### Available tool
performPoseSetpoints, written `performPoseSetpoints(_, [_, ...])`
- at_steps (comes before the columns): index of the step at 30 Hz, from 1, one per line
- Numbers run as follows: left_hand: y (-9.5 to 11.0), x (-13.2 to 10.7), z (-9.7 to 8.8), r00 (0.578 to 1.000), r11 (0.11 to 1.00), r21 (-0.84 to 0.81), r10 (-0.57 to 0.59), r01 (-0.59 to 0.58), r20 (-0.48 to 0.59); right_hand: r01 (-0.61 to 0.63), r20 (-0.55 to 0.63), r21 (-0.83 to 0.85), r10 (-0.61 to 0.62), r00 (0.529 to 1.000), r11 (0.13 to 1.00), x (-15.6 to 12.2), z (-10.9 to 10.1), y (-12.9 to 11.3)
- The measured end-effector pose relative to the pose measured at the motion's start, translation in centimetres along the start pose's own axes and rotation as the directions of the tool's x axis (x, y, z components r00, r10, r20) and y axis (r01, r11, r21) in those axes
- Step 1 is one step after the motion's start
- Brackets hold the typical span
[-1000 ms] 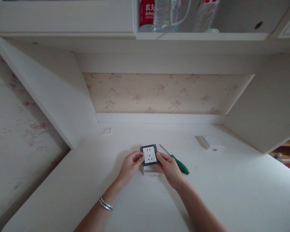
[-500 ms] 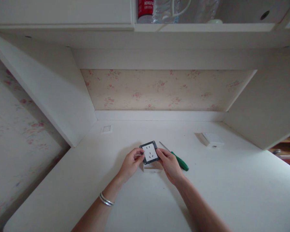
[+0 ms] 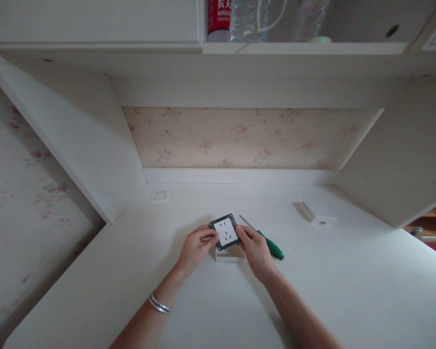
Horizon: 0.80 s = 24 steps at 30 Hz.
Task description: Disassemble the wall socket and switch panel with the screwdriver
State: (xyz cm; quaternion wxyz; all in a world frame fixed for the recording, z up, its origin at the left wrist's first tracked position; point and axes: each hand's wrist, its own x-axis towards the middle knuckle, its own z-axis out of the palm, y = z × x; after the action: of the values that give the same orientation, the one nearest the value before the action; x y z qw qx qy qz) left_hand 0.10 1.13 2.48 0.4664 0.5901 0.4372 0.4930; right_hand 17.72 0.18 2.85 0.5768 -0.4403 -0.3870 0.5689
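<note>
A square wall socket (image 3: 225, 231) with a dark frame and a white face is held just above the desk (image 3: 330, 286), tilted a little. My left hand (image 3: 195, 248) pinches its left edge and my right hand (image 3: 255, 249) pinches its right edge. Under the socket, between my hands, lies a white box-like part (image 3: 228, 254), partly hidden. A screwdriver (image 3: 271, 245) with a green handle lies on the desk just behind my right hand, its metal shaft pointing to the back left.
A white cover plate (image 3: 319, 212) lies at the back right of the desk. A small square cut-out (image 3: 160, 196) sits at the back left. Side panels close in the desk on both sides. Water bottles (image 3: 247, 19) stand on the shelf above.
The socket has stayed between both hands, tilting slightly. The view has shifted a little up and down.
</note>
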Motion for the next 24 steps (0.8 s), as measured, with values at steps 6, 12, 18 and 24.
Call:
performPoseSetpoints(6, [-0.3, 0.0, -0.2, 0.978, 0.961, 0.232, 0.178, -0.149, -0.11, -0.026, 0.03, 0.013, 0.025, 0.999, 1.0, 0.1, 0.0, 0.3])
performPoseSetpoints(12, [0.6, -0.6, 0.1, 0.926, 0.837, 0.449, 0.374, -0.313, -0.051, 0.007, -0.002, -0.065, -0.007, 1.0, 0.998, 0.2, -0.1, 0.6])
performPoseSetpoints(18, [1.1, -1.1, 0.1, 0.933, 0.866, 0.404, 0.352, -0.296, -0.071, 0.028, -0.002, -0.111, -0.029, 1.0, 0.993, 0.2, -0.1, 0.6])
performPoseSetpoints(24, [0.9, -1.7, 0.5, 0.912, 0.795, 0.483, 0.409, -0.367, 0.021, 0.115, -0.015, -0.249, -0.123, 0.992, 0.961, -0.1, 0.4, 0.4])
